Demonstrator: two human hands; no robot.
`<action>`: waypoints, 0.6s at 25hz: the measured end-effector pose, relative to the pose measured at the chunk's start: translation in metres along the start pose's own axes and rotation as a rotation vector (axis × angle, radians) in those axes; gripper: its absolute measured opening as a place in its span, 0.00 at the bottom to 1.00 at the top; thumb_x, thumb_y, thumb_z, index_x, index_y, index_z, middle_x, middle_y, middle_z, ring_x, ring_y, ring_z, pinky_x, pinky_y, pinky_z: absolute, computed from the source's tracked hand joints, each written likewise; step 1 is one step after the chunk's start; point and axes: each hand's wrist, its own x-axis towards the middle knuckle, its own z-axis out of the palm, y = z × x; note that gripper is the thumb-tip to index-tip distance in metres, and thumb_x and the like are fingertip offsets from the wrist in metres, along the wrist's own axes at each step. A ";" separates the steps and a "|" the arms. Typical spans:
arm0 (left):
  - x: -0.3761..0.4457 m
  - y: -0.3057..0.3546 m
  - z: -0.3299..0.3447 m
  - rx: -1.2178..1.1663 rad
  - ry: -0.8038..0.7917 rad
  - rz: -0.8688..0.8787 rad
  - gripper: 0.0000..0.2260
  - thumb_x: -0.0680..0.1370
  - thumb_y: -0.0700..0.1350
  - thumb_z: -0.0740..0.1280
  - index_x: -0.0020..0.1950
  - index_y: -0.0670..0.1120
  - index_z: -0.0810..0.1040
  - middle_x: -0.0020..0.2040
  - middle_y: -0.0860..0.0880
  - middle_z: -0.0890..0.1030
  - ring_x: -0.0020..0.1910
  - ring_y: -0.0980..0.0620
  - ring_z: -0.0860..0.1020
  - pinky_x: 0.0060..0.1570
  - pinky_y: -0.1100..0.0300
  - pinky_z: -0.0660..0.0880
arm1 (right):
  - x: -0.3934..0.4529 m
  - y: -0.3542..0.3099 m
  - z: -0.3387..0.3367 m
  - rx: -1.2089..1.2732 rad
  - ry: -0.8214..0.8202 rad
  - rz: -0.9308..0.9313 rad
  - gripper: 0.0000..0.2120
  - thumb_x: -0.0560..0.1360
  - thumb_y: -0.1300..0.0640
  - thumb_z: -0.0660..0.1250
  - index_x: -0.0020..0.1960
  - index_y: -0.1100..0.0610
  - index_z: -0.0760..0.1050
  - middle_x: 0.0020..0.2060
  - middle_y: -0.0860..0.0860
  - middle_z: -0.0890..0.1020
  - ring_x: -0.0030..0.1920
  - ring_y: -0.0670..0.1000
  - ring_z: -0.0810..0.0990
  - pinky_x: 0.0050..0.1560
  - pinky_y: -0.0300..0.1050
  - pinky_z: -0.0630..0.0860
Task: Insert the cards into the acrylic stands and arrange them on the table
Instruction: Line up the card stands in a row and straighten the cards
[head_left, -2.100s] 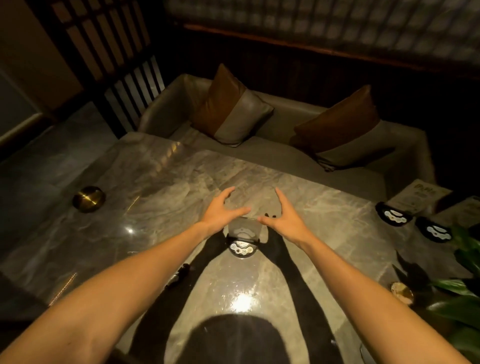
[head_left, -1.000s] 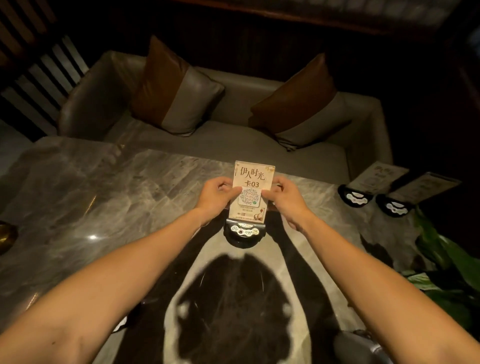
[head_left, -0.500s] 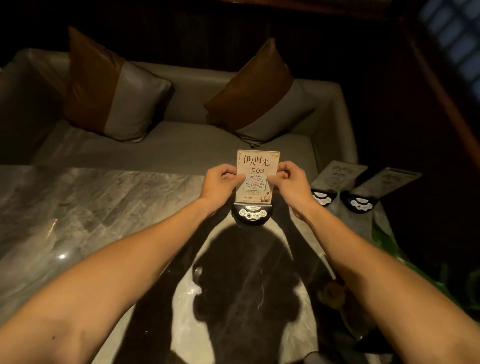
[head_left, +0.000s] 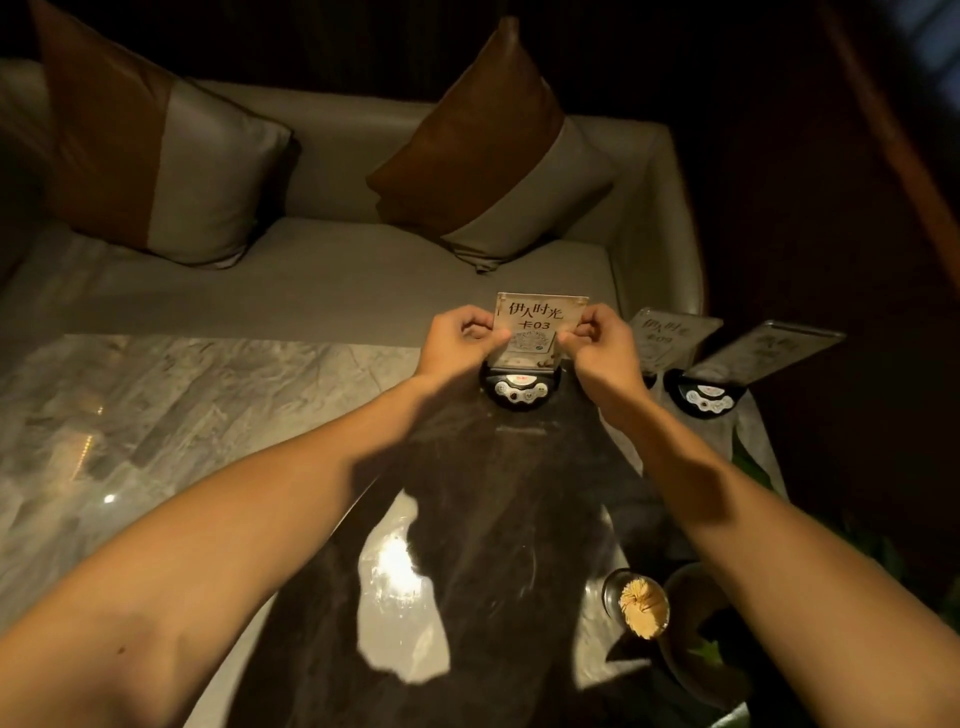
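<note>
An acrylic stand (head_left: 540, 322) with a pale card printed "03" inside rises from a black oval base (head_left: 519, 391) with small buttons, near the far edge of the marble table (head_left: 208, 405). My left hand (head_left: 460, 340) pinches the stand's left edge and my right hand (head_left: 602, 345) pinches its right edge. Two more stands with cards lean back to the right: one (head_left: 670, 332) right beside my right hand, another (head_left: 769, 348) on its own black base (head_left: 706, 400). My hands hide the lower sides of the held stand.
A grey sofa (head_left: 363, 280) with two brown-and-grey cushions (head_left: 156, 166) (head_left: 483, 150) runs behind the table. A glass toothpick holder (head_left: 641, 608) stands at the near right, with green plant leaves (head_left: 748, 467) along the right edge.
The stand, empty on the table two seconds ago, now holds the card. Both hands have carried it right and farther back, close to the two other stands.
</note>
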 end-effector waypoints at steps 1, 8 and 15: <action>0.001 -0.001 0.001 0.006 -0.008 0.004 0.07 0.76 0.39 0.74 0.51 0.40 0.80 0.41 0.51 0.83 0.39 0.59 0.81 0.35 0.72 0.76 | 0.001 0.002 -0.001 -0.004 -0.006 0.001 0.05 0.79 0.69 0.65 0.51 0.60 0.73 0.39 0.49 0.79 0.43 0.48 0.80 0.49 0.47 0.83; -0.001 -0.013 0.007 -0.042 -0.065 -0.053 0.07 0.75 0.38 0.74 0.51 0.38 0.80 0.40 0.49 0.82 0.37 0.58 0.81 0.39 0.66 0.79 | 0.003 0.021 -0.006 -0.060 0.004 0.013 0.11 0.79 0.67 0.65 0.43 0.53 0.71 0.38 0.51 0.77 0.41 0.50 0.78 0.48 0.48 0.83; 0.000 -0.019 0.018 -0.036 -0.083 -0.068 0.06 0.75 0.33 0.72 0.45 0.44 0.79 0.35 0.52 0.80 0.29 0.66 0.78 0.36 0.69 0.74 | 0.010 0.037 -0.011 -0.078 0.005 0.098 0.03 0.77 0.69 0.63 0.51 0.66 0.72 0.41 0.58 0.76 0.40 0.53 0.74 0.45 0.49 0.79</action>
